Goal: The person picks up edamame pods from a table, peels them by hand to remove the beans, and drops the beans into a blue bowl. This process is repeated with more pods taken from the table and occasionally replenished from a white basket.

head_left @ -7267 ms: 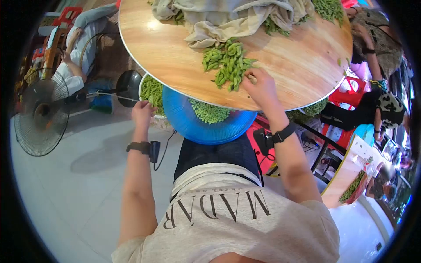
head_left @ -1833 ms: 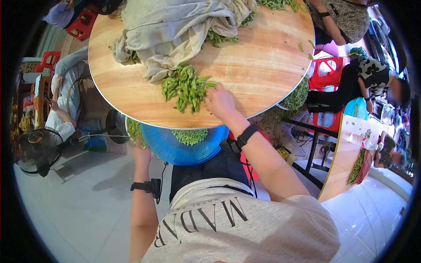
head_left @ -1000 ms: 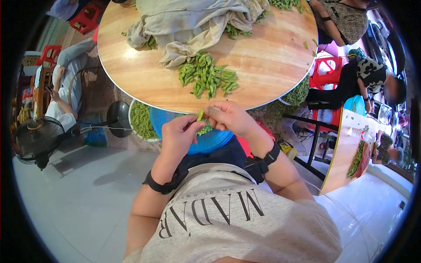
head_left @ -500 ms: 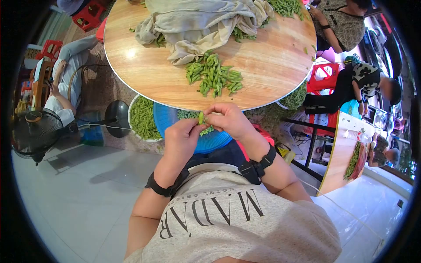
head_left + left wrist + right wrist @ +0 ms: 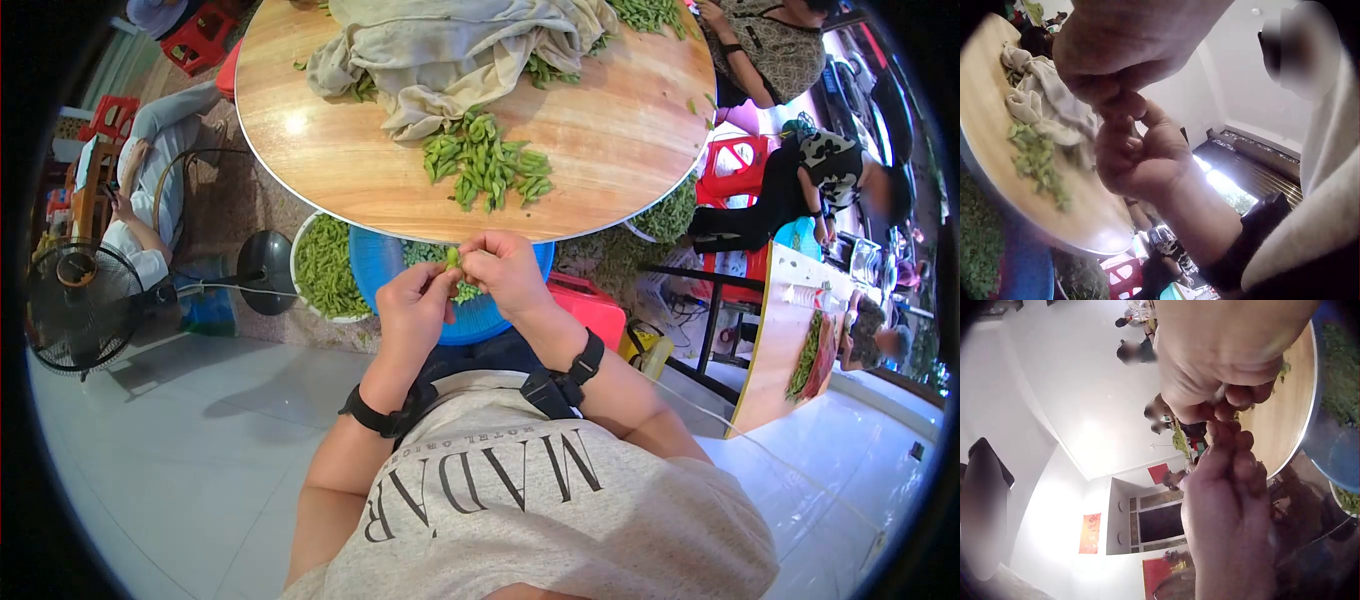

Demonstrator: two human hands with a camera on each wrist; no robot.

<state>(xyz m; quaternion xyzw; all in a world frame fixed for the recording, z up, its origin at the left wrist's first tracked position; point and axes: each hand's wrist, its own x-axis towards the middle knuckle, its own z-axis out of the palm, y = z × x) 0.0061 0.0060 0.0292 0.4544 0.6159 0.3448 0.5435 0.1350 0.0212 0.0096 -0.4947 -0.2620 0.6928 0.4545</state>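
Above a blue basket (image 5: 365, 262), both hands meet fingertip to fingertip at a green soybean pod (image 5: 453, 258). My left hand (image 5: 410, 305) pinches the pod from the left, thumb and fingertips together. From the other side my right hand (image 5: 505, 275) pinches it too, fingers curled. In both wrist views the fingers hide most of the pod. Shelled green beans (image 5: 467, 292) lie in the basket beneath. On the round wooden table (image 5: 330, 170), just beyond the hands, is a small pile of pods (image 5: 485, 165).
A crumpled beige cloth (image 5: 430, 60) covers more pods on the table. Left of the basket stands a white-rimmed tub of pods (image 5: 330, 270). A fan (image 5: 85, 300) is at far left, a red stool (image 5: 585, 312) at right. Other people sit around.
Earlier the right hand was at the pod pile and the left hung low at the left. Both then came together over the basket around a pod; its visible part now looks shorter.
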